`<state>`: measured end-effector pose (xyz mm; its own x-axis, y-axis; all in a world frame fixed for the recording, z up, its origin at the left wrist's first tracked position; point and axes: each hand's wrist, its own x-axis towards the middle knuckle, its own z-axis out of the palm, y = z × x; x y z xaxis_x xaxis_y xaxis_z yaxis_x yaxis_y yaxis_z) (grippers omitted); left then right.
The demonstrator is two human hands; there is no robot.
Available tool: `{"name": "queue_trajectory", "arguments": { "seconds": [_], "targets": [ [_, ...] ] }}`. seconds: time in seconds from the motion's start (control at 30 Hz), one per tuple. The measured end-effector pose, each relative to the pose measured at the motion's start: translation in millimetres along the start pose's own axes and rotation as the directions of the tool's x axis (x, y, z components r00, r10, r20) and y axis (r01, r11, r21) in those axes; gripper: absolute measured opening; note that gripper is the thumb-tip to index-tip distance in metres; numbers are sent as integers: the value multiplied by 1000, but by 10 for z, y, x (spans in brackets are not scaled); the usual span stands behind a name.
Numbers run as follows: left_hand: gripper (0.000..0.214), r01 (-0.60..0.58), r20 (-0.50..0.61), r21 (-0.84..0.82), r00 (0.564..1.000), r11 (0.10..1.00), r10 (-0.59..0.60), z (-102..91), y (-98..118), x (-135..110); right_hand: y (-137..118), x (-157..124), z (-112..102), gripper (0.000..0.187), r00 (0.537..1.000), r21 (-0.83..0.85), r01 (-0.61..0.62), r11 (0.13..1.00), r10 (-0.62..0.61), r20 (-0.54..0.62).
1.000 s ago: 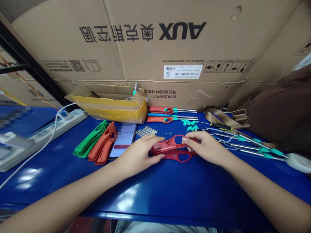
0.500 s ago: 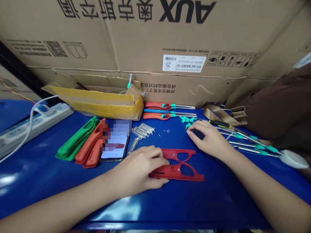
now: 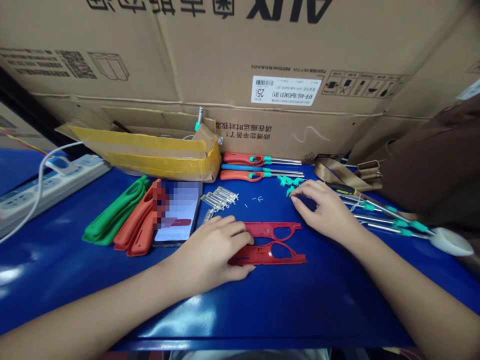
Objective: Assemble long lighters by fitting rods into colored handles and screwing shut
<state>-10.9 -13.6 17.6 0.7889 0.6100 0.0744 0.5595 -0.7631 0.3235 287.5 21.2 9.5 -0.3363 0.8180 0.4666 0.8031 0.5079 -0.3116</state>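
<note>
Two red plastic handle shells (image 3: pixel 279 242) lie side by side, inner faces up, on the blue table (image 3: pixel 262 305). My left hand (image 3: pixel 215 250) rests on their left ends, fingers curled over the near shell. My right hand (image 3: pixel 324 207) is further back and right, fingers stretched out flat. Its fingertips touch small teal plastic pieces (image 3: pixel 288 184); nothing is gripped in it.
Green shells (image 3: pixel 112 215) and orange shells (image 3: pixel 140 225) are stacked at left beside a phone (image 3: pixel 178 215). Small clear parts (image 3: pixel 219 197), three finished lighters (image 3: pixel 258 167), metal rods with teal tips (image 3: pixel 390 217), a yellow-taped box (image 3: pixel 157 155), a power strip (image 3: pixel 45 182) and big cartons (image 3: pixel 240 60) surround them.
The two red shells were held together a second ago; they now lie apart on the table. My right hand let go and moved back-right to the teal pieces. My left hand stayed on the shells.
</note>
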Motion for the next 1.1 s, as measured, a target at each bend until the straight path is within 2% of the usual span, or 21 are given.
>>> {"name": "queue_trajectory", "arguments": {
  "seconds": [0.07, 0.13, 0.17, 0.27, 0.33, 0.5, 0.7, 0.87, 1.1],
  "targets": [
    [33, -4, -17, -5, 1000, 1000, 4, -8, -8, 10, 100, 8, -108, 12, 999, -55, -40, 998, 40, 0],
    [35, -20, -39, -12, 999, 1000, 19, -14, -11, 13, 244, 4, -267, 11, 986, -207, -142, 968, 156, 56],
    [35, -29, -50, -15, 998, 999, 29, -14, -11, 13, 322, -5, -355, 11, 964, -280, -199, 939, 239, 114],
    [36, -46, -71, -17, 997, 999, 44, 0, -12, 9, 526, -57, -575, 11, 925, -355, -272, 894, 344, 159],
    [35, -41, -65, -13, 997, 999, 40, 18, -17, 10, 609, -100, -648, 10, 901, -369, -285, 884, 378, 210],
    [27, -23, -41, -2, 999, 1000, 23, 37, -39, 30, 682, -178, -677, 15, 846, -361, -274, 891, 402, 350],
    [18, -6, -58, 4, 998, 1000, 6, 12, -48, 47, 751, -212, -819, 21, 801, -415, -344, 842, 494, 339],
    [19, 30, -88, 9, 996, 1000, -29, 40, -72, 46, 792, -205, -855, 17, 756, -422, -360, 832, 526, 390],
    [19, 26, -114, 13, 993, 1000, -24, 54, -94, 42, 681, -194, -827, 12, 771, -341, -326, 882, 456, 445]
  ]
}}
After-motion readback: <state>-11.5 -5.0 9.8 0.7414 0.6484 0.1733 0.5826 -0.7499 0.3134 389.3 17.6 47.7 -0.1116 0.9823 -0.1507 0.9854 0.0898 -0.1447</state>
